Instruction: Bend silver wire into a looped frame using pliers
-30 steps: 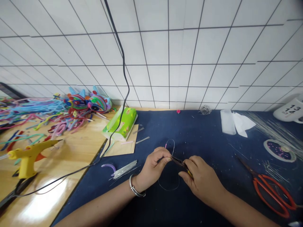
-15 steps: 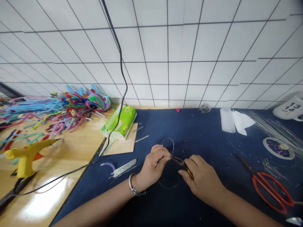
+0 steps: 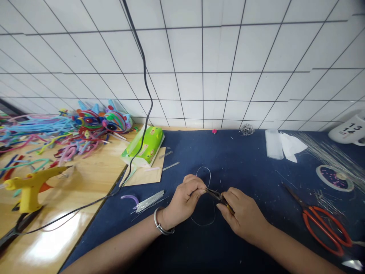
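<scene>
Between finger and thumb, my left hand [image 3: 186, 196] pinches a thin silvery wire [image 3: 210, 176], which bends into one loop above the hands and a larger one below. A tiny pink bead shows on the wire beside the left fingers. My right hand [image 3: 243, 213] is closed around a pair of pliers [image 3: 218, 196] with dark jaws and yellowish handles. The jaws point left and meet the wire at the left fingertips. What exactly sits between the jaws is too small to make out. A silver bangle [image 3: 162, 224] rings the left wrist.
Red-handled scissors [image 3: 323, 224] lie right, near a round dish of beads [image 3: 335, 178] and long wires. Left are a bundle of cut wires [image 3: 149, 201], a green tissue pack [image 3: 149, 146], a yellow glue gun [image 3: 31, 186] and pipe cleaners [image 3: 40, 127]. A black cable [image 3: 146, 87] hangs across.
Both hands keep their hold on the wire and pliers in almost the same place. The whole view has shifted very slightly.
</scene>
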`<state>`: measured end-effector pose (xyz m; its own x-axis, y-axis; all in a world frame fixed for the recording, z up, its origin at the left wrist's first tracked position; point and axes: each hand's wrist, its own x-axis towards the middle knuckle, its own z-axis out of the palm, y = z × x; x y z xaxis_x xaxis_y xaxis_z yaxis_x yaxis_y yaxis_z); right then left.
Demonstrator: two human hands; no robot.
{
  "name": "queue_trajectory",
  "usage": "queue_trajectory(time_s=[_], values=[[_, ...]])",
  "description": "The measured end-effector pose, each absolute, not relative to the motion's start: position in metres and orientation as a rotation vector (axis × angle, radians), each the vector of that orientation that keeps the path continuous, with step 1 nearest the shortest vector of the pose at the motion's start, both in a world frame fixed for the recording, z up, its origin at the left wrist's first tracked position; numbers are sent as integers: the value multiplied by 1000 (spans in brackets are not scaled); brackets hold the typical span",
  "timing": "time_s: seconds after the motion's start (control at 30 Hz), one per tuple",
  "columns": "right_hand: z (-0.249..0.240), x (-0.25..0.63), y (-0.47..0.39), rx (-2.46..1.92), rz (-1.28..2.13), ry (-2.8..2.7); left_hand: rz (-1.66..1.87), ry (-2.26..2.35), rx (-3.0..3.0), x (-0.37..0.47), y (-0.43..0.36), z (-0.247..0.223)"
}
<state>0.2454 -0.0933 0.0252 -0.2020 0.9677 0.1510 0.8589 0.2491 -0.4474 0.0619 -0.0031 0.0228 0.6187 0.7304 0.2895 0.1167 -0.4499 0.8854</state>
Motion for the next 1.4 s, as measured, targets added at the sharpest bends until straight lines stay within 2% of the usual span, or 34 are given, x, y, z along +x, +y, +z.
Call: queue_trajectory(time_s=[0.8, 1.13, 1.4], values=[[23, 246, -95, -1686, 432, -2101, 800, 682, 1966, 62, -2, 28], [31, 245, -92, -1686, 784, -1888, 841, 633, 2113, 59, 1, 22], [29, 246, -91, -1668, 863, -1819, 983, 635, 2248, 57, 1, 15]])
